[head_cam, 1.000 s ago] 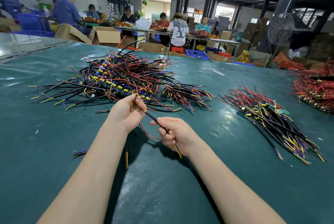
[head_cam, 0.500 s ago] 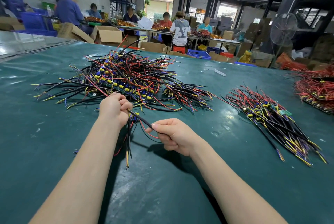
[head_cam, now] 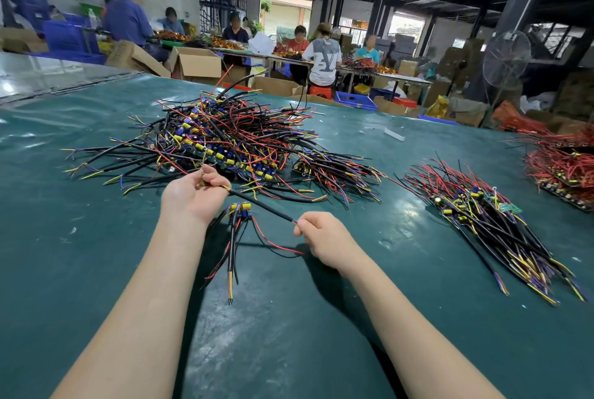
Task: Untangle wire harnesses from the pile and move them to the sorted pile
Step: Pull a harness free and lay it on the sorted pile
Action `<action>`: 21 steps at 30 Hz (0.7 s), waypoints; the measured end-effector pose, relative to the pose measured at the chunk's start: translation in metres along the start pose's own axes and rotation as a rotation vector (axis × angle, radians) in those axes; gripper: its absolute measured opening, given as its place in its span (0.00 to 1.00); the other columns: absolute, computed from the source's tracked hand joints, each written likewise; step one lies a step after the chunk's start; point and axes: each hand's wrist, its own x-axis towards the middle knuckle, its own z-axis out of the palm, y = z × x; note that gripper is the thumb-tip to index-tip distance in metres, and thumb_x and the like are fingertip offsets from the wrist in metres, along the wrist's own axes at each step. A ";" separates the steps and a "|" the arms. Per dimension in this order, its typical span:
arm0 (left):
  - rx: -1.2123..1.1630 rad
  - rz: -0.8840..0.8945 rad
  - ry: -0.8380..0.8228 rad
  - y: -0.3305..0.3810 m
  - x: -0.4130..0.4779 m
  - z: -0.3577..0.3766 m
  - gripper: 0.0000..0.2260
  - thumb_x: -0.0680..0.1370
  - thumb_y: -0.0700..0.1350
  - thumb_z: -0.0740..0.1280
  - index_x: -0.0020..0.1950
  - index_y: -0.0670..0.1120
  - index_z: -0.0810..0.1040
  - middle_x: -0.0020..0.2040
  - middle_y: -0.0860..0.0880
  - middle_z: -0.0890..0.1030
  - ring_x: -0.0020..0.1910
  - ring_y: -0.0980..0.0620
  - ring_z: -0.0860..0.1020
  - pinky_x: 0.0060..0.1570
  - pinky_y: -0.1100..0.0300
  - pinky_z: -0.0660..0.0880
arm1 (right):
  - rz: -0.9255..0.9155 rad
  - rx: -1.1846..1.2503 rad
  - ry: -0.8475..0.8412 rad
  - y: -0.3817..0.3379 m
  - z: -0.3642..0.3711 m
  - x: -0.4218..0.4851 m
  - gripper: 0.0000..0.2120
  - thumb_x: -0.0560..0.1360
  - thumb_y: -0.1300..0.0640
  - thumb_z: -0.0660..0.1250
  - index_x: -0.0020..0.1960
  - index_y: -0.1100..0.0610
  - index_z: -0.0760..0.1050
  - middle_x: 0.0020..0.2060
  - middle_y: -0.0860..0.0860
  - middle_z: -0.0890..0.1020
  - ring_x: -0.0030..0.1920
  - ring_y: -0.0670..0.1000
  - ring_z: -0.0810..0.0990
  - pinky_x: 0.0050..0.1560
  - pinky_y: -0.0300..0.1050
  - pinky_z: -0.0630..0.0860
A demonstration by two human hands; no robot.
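black cable (head_cam: 260,205) drawn taut on a slant between both hands, low over the green mat (head_cam: 96,270). left hand (head_cam: 193,196) has its fingers curled round the upper end, and the wire harness (head_cam: 239,210) hangs beneath it: a cluster of yellow and blue components, with black, red and yellow-tipped leads trailing toward the camera. right hand (head_cam: 324,239) pinches the cable's lower tip between thumb and forefinger, other fingers tucked in; a red lead loops across just under it. tangled pile (head_cam: 225,138) sits just behind the left hand. sorted pile (head_cam: 488,225) lies off right, wires roughly parallel, a band of bare mat between it and the hands. red wire heap (head_cam: 565,167) at the right edge. table's far edge runs behind the tangled pile, cardboard boxes (head_cam: 199,65) just past it.
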 end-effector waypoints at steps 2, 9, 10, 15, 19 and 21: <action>-0.052 0.015 -0.006 -0.001 -0.003 0.001 0.11 0.81 0.38 0.47 0.43 0.42 0.65 0.37 0.49 0.69 0.29 0.57 0.63 0.30 0.66 0.60 | -0.045 -0.205 0.076 0.001 0.004 0.001 0.16 0.80 0.58 0.54 0.33 0.52 0.66 0.32 0.50 0.73 0.36 0.53 0.72 0.37 0.44 0.65; -0.004 -0.033 0.008 -0.013 -0.001 -0.002 0.13 0.78 0.33 0.43 0.45 0.42 0.65 0.38 0.48 0.70 0.30 0.57 0.64 0.31 0.65 0.60 | -0.016 -0.495 0.260 0.007 0.004 -0.001 0.12 0.79 0.53 0.57 0.48 0.56 0.78 0.44 0.57 0.81 0.48 0.60 0.78 0.42 0.45 0.69; 0.017 -0.034 0.018 -0.012 0.001 -0.002 0.13 0.78 0.33 0.43 0.44 0.42 0.65 0.37 0.49 0.69 0.30 0.57 0.64 0.30 0.66 0.61 | -0.016 -0.388 0.237 0.009 0.001 0.000 0.11 0.78 0.53 0.59 0.43 0.55 0.78 0.37 0.56 0.81 0.44 0.59 0.79 0.42 0.43 0.71; 0.067 0.000 0.019 0.000 0.006 -0.004 0.14 0.76 0.29 0.43 0.43 0.40 0.67 0.38 0.49 0.69 0.32 0.58 0.65 0.30 0.66 0.63 | 0.023 0.347 0.017 0.013 -0.013 -0.002 0.16 0.74 0.58 0.66 0.28 0.57 0.72 0.14 0.45 0.65 0.16 0.44 0.64 0.21 0.34 0.58; 0.063 0.018 0.023 -0.001 0.007 -0.004 0.12 0.81 0.31 0.47 0.45 0.38 0.68 0.40 0.45 0.69 0.34 0.56 0.68 0.33 0.65 0.69 | -0.090 0.783 -0.079 0.006 -0.014 -0.001 0.15 0.71 0.63 0.65 0.26 0.57 0.75 0.17 0.46 0.64 0.17 0.43 0.61 0.20 0.31 0.55; 0.168 0.045 0.046 -0.005 0.007 -0.004 0.11 0.81 0.31 0.49 0.44 0.38 0.68 0.40 0.44 0.70 0.36 0.53 0.72 0.42 0.62 0.75 | -0.110 0.881 -0.135 0.003 -0.014 -0.002 0.14 0.68 0.61 0.65 0.24 0.56 0.76 0.18 0.46 0.64 0.17 0.43 0.60 0.20 0.31 0.53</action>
